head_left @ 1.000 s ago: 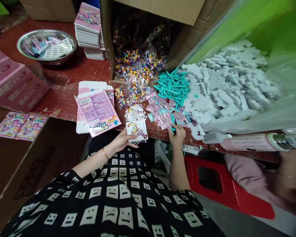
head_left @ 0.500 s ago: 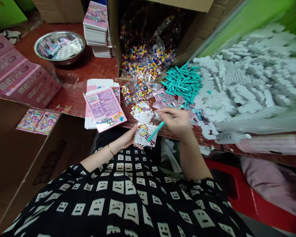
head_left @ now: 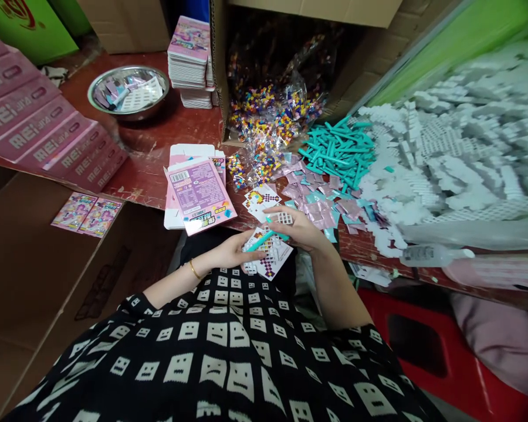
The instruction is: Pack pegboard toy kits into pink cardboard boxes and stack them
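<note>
My left hand (head_left: 236,251) is closed around a printed pattern card (head_left: 282,253) with a white grid sheet against it, just over my lap. Across the card lies a teal pen-like stick (head_left: 260,240), one end by my left fingers. My right hand (head_left: 303,230) has come up to the card from the right, its fingers bent around a small white grid piece (head_left: 284,218) and touching the stick's far end. Another pattern card (head_left: 261,199) rests on the table edge behind both hands. Small pink and blue sachets (head_left: 319,210) lie scattered beyond my right hand.
Pink printed boxes (head_left: 205,196) lie left of the cards. A carton (head_left: 219,70) holds bags of coloured beads (head_left: 264,132). Teal sticks (head_left: 341,149) and a heap of white grid boards (head_left: 449,146) are at right. A metal bowl (head_left: 127,115) and a booklet stack (head_left: 189,64) stand behind.
My right hand has moved down and in to the card, bringing the teal stick flat across it. A white grid piece now shows in its fingers. The view has shifted slightly left.
</note>
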Motion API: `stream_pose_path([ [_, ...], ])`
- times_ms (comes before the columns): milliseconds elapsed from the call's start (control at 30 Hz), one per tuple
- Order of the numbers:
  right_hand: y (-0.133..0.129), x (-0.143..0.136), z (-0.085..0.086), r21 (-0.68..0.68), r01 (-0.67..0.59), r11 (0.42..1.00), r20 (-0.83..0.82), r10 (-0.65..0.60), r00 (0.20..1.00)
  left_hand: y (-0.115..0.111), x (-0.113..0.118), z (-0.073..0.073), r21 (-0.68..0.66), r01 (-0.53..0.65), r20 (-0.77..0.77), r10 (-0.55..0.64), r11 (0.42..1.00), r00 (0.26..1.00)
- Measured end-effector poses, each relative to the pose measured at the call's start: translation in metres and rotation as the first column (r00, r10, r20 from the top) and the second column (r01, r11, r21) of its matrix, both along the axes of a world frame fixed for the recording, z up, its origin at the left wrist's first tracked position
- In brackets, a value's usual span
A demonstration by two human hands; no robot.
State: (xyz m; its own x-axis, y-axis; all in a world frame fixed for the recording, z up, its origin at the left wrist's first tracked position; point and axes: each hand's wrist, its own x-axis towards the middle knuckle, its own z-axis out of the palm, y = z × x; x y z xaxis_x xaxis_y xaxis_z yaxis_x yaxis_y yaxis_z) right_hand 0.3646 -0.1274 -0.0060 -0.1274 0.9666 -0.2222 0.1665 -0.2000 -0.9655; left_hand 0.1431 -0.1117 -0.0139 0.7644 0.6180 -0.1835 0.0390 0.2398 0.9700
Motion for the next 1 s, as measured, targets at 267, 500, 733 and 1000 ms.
stream_pose_path([
  [267, 0.005, 0.007, -0.006, -0.104, -0.242, 0.965, -0.245, 0.211, 0.946, 0.008, -0.01, 0.02, 0.246, -0.001, -0.17, 0.044, 0.969, 0.984],
  [500, -0.01, -0.009, -0.046, -0.192, 0.087, 0.977, -0.39, -0.158, 0.907, 0.011, -0.052, 0.055, 0.458, -0.301, -0.168, 0.413, 0.837, 0.895],
  [733, -0.008, -0.021, -0.054, -0.136, 0.315, 0.939, -0.475, -0.341, 0.811, 0.089, -0.109, 0.016, 0.673, -0.536, -0.164, 0.81, 0.509, 0.563],
  [1000, -0.005, -0.032, -0.055, -0.1, 0.311, 0.945, -0.519, -0.316, 0.794, 0.11, -0.089, 0.023, 0.432, -0.605, -0.285, 0.738, 0.669, 0.612],
])
